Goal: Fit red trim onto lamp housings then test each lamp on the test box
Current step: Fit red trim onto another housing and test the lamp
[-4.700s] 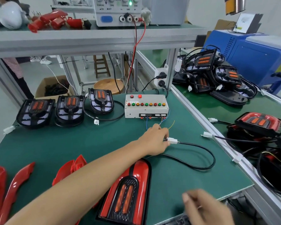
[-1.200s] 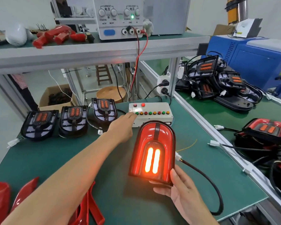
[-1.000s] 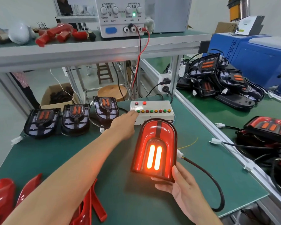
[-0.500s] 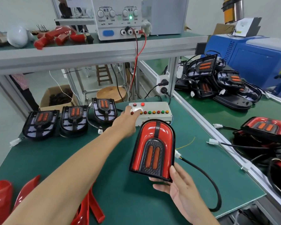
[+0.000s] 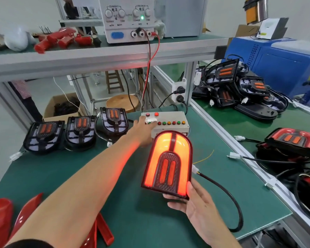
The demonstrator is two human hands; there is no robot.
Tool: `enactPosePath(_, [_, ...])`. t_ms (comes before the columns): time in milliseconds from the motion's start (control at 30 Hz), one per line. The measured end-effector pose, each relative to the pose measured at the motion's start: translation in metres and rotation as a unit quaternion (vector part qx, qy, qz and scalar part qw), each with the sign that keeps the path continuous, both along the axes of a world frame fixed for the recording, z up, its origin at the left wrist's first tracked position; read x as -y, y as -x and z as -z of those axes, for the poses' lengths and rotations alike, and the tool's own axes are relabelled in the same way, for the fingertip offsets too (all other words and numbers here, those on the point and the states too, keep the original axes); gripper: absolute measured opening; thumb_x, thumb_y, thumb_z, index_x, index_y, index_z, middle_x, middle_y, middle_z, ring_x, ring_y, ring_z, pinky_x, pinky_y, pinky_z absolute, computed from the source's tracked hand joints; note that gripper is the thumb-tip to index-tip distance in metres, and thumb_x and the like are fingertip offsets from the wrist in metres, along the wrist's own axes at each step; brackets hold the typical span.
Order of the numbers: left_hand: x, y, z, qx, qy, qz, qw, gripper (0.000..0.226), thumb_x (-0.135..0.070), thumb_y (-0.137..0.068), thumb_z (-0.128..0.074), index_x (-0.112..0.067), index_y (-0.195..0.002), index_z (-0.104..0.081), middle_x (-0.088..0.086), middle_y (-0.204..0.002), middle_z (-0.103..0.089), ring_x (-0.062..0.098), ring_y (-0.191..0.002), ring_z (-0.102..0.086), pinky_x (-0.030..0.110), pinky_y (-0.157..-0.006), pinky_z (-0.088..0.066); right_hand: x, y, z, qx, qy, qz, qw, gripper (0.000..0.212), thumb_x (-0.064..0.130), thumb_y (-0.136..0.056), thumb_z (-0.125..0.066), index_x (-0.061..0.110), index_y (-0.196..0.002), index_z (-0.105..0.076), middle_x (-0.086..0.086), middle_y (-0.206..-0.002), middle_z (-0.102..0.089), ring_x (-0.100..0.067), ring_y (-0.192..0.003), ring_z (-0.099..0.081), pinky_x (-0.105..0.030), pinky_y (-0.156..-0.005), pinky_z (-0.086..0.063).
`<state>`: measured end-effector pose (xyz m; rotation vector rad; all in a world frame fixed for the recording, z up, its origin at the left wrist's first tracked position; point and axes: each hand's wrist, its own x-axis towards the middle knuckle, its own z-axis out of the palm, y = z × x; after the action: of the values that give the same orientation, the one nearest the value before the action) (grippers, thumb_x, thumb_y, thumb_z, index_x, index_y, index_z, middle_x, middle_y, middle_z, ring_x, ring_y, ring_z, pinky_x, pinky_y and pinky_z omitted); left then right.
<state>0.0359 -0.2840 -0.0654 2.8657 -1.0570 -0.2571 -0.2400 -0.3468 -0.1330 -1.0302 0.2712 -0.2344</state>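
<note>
Propping the lit lamp (image 5: 168, 161) upright at six o'clock, right hand (image 5: 198, 203) cupping its bottom edge, thumb on the face. Probably handling light but rigid and glossy, so gripping by the rim, not the cable (image 5: 227, 197). Reaching to twelve o'clock, left hand (image 5: 141, 130) pressing straight fingers on the test box (image 5: 170, 122), gripping nothing.

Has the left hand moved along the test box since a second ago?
Yes: the left hand has shifted slightly right along the test box, toward its row of small buttons.
</note>
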Motion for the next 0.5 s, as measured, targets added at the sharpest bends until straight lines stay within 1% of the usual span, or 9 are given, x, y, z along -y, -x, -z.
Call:
enactPosePath(100, [-0.0015,0.0005,0.0036,0.003,0.004,-0.003,1.000,0.081,-0.029,-0.098,-0.065,-0.035,-0.162,-0.017,0.015,-0.165,-0.004,0.042,-0.150,-0.012,0.058,-0.116,-0.031,-0.0004,0.0002,-0.0001,-0.003,0.005,-0.001,1.000,0.046,0.024,-0.095,-0.047,0.001,-0.133,-0.058,-0.029,-0.118,-0.070,-0.042,-0.100,-0.071,-0.043,-0.080,-0.062])
enactPosePath(233, [-0.0011,0.0009,0.0050,-0.011,0.012,-0.009,1.000,0.081,-0.033,-0.097,-0.064,-0.036,-0.162,-0.016,0.016,-0.165,-0.009,0.042,-0.150,-0.010,0.059,-0.116,-0.031,-0.0002,-0.0009,-0.0004,-0.005,-0.003,0.004,1.000,0.045,0.024,-0.095,-0.048,0.003,-0.133,-0.058,-0.030,-0.116,-0.070,-0.043,-0.099,-0.072,-0.043,-0.079,-0.062])
enactPosePath(333, [0.0025,0.0001,0.0036,-0.013,0.017,-0.010,1.000,0.077,-0.021,-0.098,-0.059,-0.035,-0.162,-0.019,0.018,-0.165,-0.010,0.043,-0.150,-0.011,0.060,-0.116,-0.031,-0.0007,-0.0014,-0.0016,-0.005,-0.009,0.005,1.000,0.045,0.025,-0.095,-0.048,0.004,-0.133,-0.058,-0.030,-0.116,-0.070,-0.044,-0.100,-0.071,-0.044,-0.080,-0.062])
enactPosePath(400, [0.0042,-0.0005,0.0036,-0.008,0.010,-0.010,1.000,0.078,-0.024,-0.097,-0.062,-0.036,-0.162,-0.020,0.016,-0.165,-0.010,0.043,-0.150,-0.012,0.060,-0.115,-0.032,-0.0004,-0.0012,-0.0016,-0.005,-0.011,0.008,1.000,0.045,0.025,-0.095,-0.048,0.004,-0.134,-0.058,-0.030,-0.117,-0.070,-0.044,-0.101,-0.071,-0.044,-0.080,-0.062])
enactPosePath(500, [0.0041,-0.0031,0.0016,0.010,-0.009,-0.010,1.000,0.073,-0.037,-0.098,-0.063,-0.040,-0.160,-0.024,0.015,-0.162,-0.015,0.040,-0.149,-0.016,0.056,-0.115,-0.033,-0.0001,0.0001,-0.0015,-0.007,-0.008,0.014,1.000,0.044,0.025,-0.096,-0.048,0.005,-0.134,-0.058,-0.028,-0.118,-0.070,-0.045,-0.103,-0.070,-0.045,-0.081,-0.062])
